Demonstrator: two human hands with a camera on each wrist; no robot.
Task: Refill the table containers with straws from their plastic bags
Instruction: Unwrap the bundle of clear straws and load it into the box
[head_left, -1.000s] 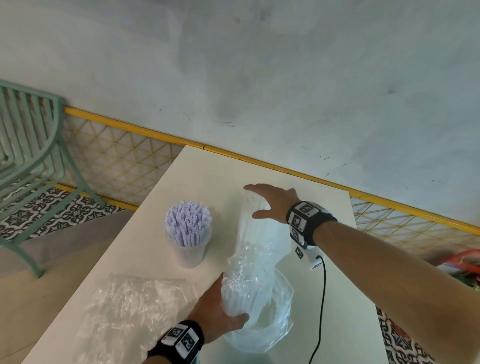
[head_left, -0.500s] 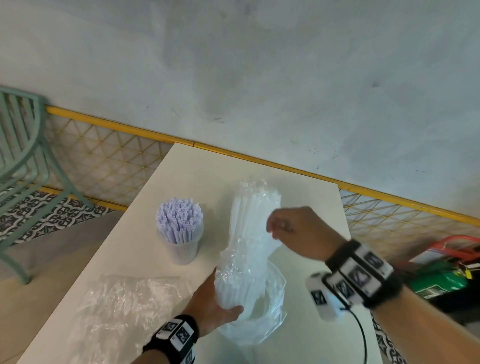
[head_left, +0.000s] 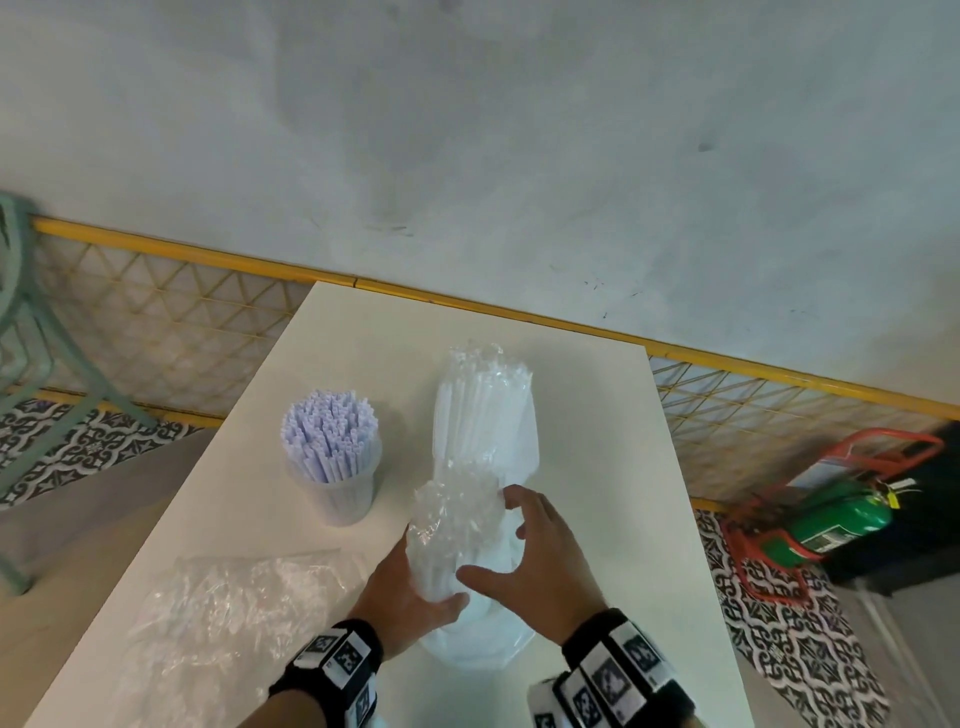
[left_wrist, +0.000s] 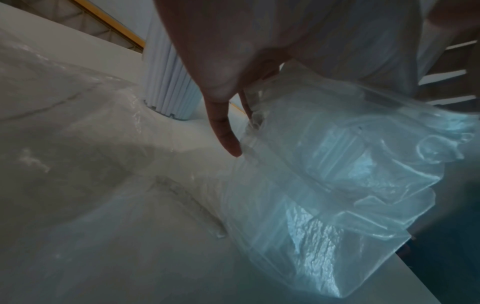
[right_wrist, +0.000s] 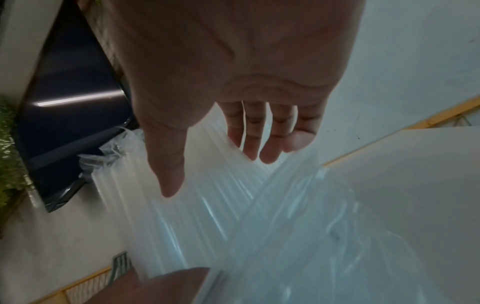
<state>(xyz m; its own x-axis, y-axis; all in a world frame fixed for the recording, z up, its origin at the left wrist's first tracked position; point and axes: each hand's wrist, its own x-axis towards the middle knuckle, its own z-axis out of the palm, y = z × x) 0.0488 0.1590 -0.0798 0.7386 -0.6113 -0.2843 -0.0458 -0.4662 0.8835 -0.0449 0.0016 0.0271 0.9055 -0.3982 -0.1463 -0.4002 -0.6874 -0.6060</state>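
A bundle of clear straws (head_left: 483, 415) in a clear plastic bag stands upright near the middle of the white table (head_left: 587, 415). Its film is bunched low around the base (head_left: 478, 639). My left hand (head_left: 410, 592) grips the bundle's lower part from the left, thumb across the front. My right hand (head_left: 527, 556) is beside it on the right, fingers spread and relaxed against the film. In the right wrist view the right hand's fingers (right_wrist: 259, 144) hover over the straws (right_wrist: 207, 205). The left wrist view shows crumpled bag film (left_wrist: 337, 174). A clear cup full of lilac straws (head_left: 332, 457) stands to the left.
An empty crumpled plastic bag (head_left: 234, 613) lies at the table's near left. The table's far edge meets a wall with a yellow rail (head_left: 208, 257). A green chair (head_left: 31, 364) stands at far left. A green fire extinguisher (head_left: 831, 514) lies on the floor to the right.
My right hand came down from the top of the bundle to its lower part beside my left hand, and its fingers opened. My left hand kept its grip.
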